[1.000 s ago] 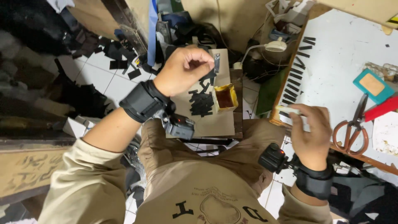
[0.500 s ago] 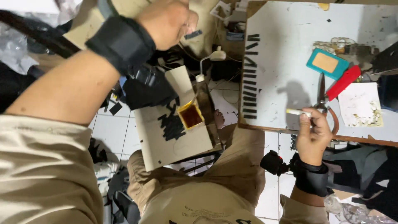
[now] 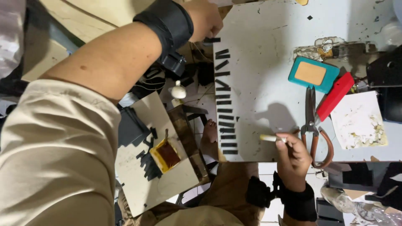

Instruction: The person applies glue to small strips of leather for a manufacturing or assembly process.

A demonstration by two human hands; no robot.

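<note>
white stick [image 3: 268, 137] — perhaps chalk, level, pinched

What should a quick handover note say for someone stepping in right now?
Left hand: raised at the white board's top edge, placing a black strip at the head of the row of strips.
Right hand: pinching a small white stick at the board's near edge.
Scissors, a red tool and a teal pad lie on the board.
Done: many strips lined up.
Left: more black pieces lie on the floor.

Head-worn view, steeply down, close
</note>
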